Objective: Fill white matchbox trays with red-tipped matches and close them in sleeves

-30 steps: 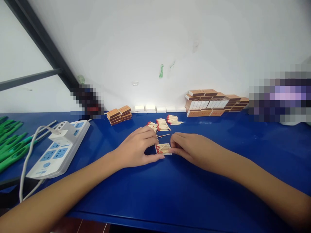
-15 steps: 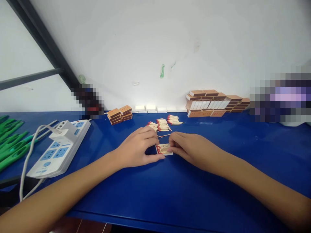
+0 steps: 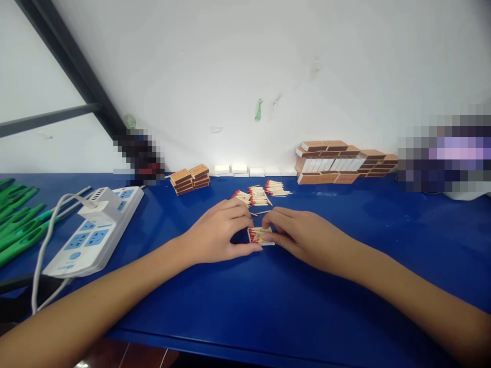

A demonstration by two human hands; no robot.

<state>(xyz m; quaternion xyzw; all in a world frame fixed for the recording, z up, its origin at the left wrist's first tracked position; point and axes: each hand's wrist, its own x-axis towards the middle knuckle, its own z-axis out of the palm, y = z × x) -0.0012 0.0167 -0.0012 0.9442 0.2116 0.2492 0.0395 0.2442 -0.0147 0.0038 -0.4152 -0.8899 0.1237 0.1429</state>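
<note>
A small white matchbox tray (image 3: 267,244) lies on the blue table, filled with red-tipped matches (image 3: 258,234). My left hand (image 3: 217,232) curls around the tray's left end, its thumb along the near side and its fingers at the far side. Over the right end, my right hand (image 3: 303,235) has thumb and index finger bent onto the matches in the tray; their exact grip is partly hidden. Just beyond the hands are piles of loose matches (image 3: 259,196), and a single match (image 3: 264,212) lies between them and the tray.
Stacked brown matchboxes (image 3: 190,179) stand at the back left, and a larger stack (image 3: 328,177) is against the wall on the right. White trays (image 3: 240,169) line the wall between. A power strip (image 3: 92,240) with a white cable and green-handled tools (image 3: 23,230) are at left.
My right fingertips have shifted slightly left over the matches, with the index finger further over the tray. My left hand keeps its hold. The whole view has moved a little.
</note>
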